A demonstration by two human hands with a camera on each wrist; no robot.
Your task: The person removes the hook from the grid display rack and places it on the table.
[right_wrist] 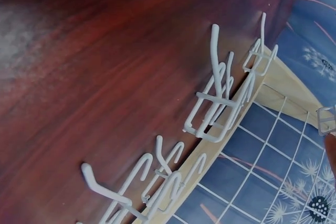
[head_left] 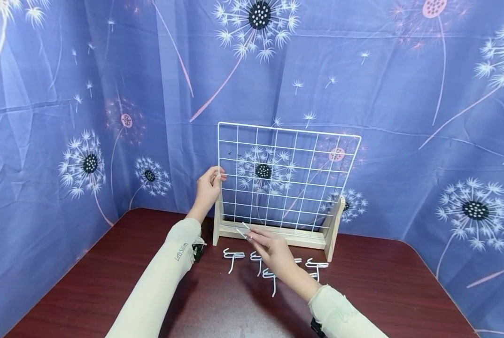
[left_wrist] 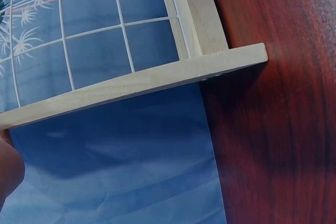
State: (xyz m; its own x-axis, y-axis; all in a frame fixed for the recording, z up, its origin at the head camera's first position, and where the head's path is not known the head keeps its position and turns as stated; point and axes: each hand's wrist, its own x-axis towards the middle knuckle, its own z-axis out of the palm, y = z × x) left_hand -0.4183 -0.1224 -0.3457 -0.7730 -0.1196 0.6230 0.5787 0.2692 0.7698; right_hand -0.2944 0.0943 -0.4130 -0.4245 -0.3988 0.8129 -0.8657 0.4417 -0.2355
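Observation:
A white wire grid panel (head_left: 285, 183) stands upright in a pale wooden stand (head_left: 273, 237). My left hand (head_left: 209, 188) grips the panel's left edge, about halfway up; only a bit of that hand (left_wrist: 9, 166) shows in the left wrist view. In front of the panel's lower left part, my right hand (head_left: 275, 251) pinches a white wire hook (head_left: 243, 231). The right wrist view catches this held hook (right_wrist: 326, 120) at its right edge. Several similar white hooks (head_left: 233, 255) lie on the table before the stand, with their prongs (right_wrist: 214, 51) sticking up.
The dark red-brown wooden table (head_left: 120, 277) has rounded far corners. Behind it and at the sides hangs a blue cloth (head_left: 387, 188) with a dandelion print. The stand's right upright (head_left: 335, 230) rises close to the far edge.

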